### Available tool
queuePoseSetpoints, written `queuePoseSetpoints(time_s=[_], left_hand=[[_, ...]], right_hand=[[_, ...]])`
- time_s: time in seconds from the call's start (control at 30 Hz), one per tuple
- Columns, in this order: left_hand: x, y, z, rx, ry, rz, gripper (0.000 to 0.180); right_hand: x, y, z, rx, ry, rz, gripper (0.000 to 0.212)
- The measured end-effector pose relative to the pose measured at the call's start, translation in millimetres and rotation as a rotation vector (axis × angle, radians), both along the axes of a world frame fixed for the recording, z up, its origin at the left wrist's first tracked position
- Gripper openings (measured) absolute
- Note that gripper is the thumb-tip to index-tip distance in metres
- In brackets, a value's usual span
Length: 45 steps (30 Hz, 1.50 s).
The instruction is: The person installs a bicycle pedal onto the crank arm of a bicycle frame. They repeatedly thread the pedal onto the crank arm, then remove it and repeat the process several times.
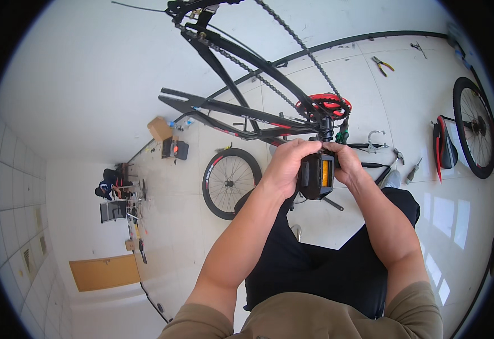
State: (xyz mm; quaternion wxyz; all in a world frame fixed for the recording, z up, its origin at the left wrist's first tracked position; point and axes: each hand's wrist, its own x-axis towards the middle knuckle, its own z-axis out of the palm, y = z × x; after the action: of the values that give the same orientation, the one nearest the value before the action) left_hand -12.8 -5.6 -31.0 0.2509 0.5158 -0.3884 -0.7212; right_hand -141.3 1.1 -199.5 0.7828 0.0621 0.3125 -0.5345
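A black bicycle pedal (pixel 312 183) with an amber reflector is between my two hands, just below the bottom bracket of a black and red bicycle frame (pixel 264 120). My left hand (pixel 285 164) is closed against the pedal's left side, its fingers partly hidden behind it. On the other side, my right hand (pixel 344 161) is closed too. Both thumbs come together at the pedal's upper end, by the black spindle area (pixel 326 133); the exact contact there is covered. Beyond the thumbs sits a red chainring (pixel 329 104), with a chain (pixel 300 45) running up from it.
A wheel (pixel 230 183) lies left of my arms; another wheel (pixel 475 127) and a red and black saddle (pixel 443 147) are at right. Yellow-handled pliers (pixel 382 66), a hammer (pixel 398 155) and a screwdriver (pixel 413 170) lie on the floor. Another person (pixel 111 183) is far left.
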Motion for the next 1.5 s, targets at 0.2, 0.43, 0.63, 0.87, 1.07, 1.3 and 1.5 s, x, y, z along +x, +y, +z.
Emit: queuePoseSetpoints(time_s=[0.2,0.43,0.63,0.87,1.07,1.3,1.5], left_hand=[[17,0,-2,0.066,0.099,-0.024,0.039],[17,9,18,0.188,0.130,0.120,0.030],[36,-12,4,0.313,0.272,0.232,0.034],[31,-7,9,0.317,0.335,-0.015,0.036],[44,-21,-8,0.339,0.412,-0.087,0.035],[38,-22,-1,0.336,0.375,-0.090,0.028],[21,-20,11,0.186,0.082,0.030,0.021]], right_hand=[[1,2,9,-0.016,0.081,0.043,0.013],[3,8,28,0.087,0.097,-0.056,0.013],[10,2,33,0.111,0.122,-0.040,0.012],[12,0,39,0.116,0.124,-0.053,0.015],[10,-1,35,0.121,0.119,-0.060,0.014],[16,-1,31,0.125,0.095,-0.049,0.014],[11,-3,24,0.093,0.146,0.027,0.012]])
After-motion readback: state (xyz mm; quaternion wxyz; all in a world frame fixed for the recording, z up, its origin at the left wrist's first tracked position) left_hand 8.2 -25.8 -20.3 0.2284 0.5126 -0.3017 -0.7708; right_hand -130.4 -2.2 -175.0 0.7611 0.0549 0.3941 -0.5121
